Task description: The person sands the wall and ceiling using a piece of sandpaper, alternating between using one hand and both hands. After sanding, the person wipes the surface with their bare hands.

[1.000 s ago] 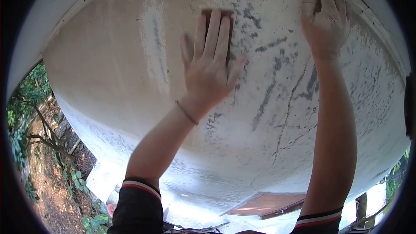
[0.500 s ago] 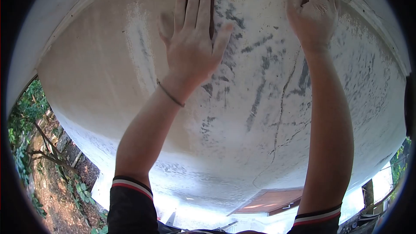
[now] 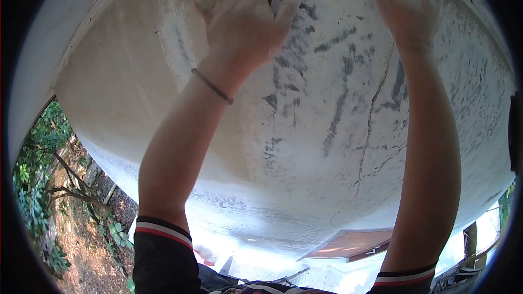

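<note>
Flat against a dark brown block, partly visible between its fingers, my left hand (image 3: 245, 22) has its fingers spread near the top edge. The block lies against a worn, pale surface (image 3: 305, 185) with dark streaks and a long crack. A thin band circles my left wrist. At the upper right, my right hand (image 3: 411, 8) is against the same surface with its fingers curled; a small dark patch shows beside the thumb, and I cannot make out what it is. The frame's top edge cuts off the fingertips of both hands.
A brown wooden door (image 3: 348, 244) with a handle shows at the bottom right. Green foliage (image 3: 52, 130) and leaf-strewn ground (image 3: 87, 250) lie at the left. A pale rim (image 3: 81, 32) curves along the upper left of the surface.
Both hands have moved up in the view, the right hand also slightly right. The surface, its crack and the door have shifted right in the view.
</note>
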The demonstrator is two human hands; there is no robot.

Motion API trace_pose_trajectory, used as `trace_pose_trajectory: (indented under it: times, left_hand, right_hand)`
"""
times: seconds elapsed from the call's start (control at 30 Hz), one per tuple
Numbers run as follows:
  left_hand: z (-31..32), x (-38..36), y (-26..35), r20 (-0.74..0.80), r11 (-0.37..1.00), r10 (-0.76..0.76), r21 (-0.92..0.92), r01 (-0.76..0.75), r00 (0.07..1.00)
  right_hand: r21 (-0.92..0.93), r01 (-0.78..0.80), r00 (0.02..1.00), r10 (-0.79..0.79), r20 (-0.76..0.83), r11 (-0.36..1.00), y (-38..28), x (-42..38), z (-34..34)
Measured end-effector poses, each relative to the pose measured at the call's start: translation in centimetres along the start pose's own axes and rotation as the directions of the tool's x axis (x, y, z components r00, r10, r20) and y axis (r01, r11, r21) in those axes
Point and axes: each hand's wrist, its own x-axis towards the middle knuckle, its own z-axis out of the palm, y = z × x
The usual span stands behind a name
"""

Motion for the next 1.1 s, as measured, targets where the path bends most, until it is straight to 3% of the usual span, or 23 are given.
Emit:
trace_pose_trajectory:
  times: [0.07, 0.13, 0.2, 0.3, 0.43, 0.53, 0.63, 0.7, 0.77, 0.87, 0.93, 1.0, 1.1]
  left_hand:
    - [0.7, -4.2, 0.0, -0.012, 0.999, -0.036, -0.024, 0.036, 0.999]
    - [0.0, -11.5, 1.1, 0.105, 0.995, -0.087, 0.063, 0.080, 0.991]
    - [-0.6, -16.7, 2.3, 0.156, 0.994, -0.112, 0.032, 0.109, 0.981]
    - [-0.2, -15.5, 2.0, 0.182, 0.991, -0.134, -0.006, 0.137, 0.974]
    - [1.2, -2.4, 0.2, -0.034, 0.977, -0.042, -0.210, 0.033, 0.999]
    - [-1.1, -0.7, 1.1, 0.170, 0.992, -0.082, -0.084, 0.098, 0.982]
    - [0.0, -9.0, 0.8, 0.098, 0.995, -0.061, -0.067, 0.068, 0.993]
    - [-0.7, -18.3, 2.1, 0.263, 0.989, -0.150, 0.057, 0.140, 0.953]
    - [-1.4, -24.7, 3.0, 0.347, 0.993, -0.060, 0.112, 0.022, 0.936]
    - [-1.0, -20.6, 2.3, 0.311, 0.999, -0.030, 0.039, 0.019, 0.950]
    - [-0.4, -12.8, 0.7, 0.208, 0.998, 0.014, 0.064, -0.028, 0.978]
    - [0.1, -5.3, -0.3, 0.037, 0.999, -0.013, -0.052, 0.015, 0.999]
    - [-0.6, -2.4, 0.0, 0.128, 0.988, -0.153, 0.054, 0.148, 0.980]
  right_hand:
    - [-0.021, -0.009, 1.000, 0.009, 0.021, 1.000, -0.3, -0.2, -0.3]
    - [-0.041, 0.011, 1.000, -0.011, 0.013, 0.999, 0.1, -0.3, -0.1]
    - [0.003, 0.000, 0.998, 0.000, -0.067, 1.000, 0.3, -0.6, 0.3]
    - [0.008, 0.029, 0.995, -0.028, -0.094, 1.000, 0.6, -0.5, 0.5]
    - [0.039, 0.001, 0.998, 0.002, -0.066, 0.999, 0.8, -0.8, 0.6]
    - [-0.006, 0.003, 0.998, -0.003, -0.058, 1.000, 0.5, -0.7, 0.4]
    - [0.045, 0.028, 0.999, -0.027, -0.025, 0.999, 0.0, -0.5, -0.3]
    - [0.004, -0.003, 1.000, 0.003, 0.005, 1.000, -0.1, -0.5, -0.3]
    - [-0.037, -0.017, 1.000, 0.017, 0.011, 0.999, 0.1, -0.5, -0.2]
    - [-0.031, 0.005, 1.000, -0.005, 0.009, 1.000, 0.2, -0.7, 0.1]
    - [0.021, 0.037, 0.999, -0.037, 0.001, 0.999, 0.0, -0.6, -0.3]
    - [-0.053, 0.036, 0.999, -0.036, -0.003, 0.998, 0.8, -0.8, 0.1]
    - [-0.068, 0.011, 1.000, -0.012, -0.016, 0.998, 1.1, -1.0, 0.6]
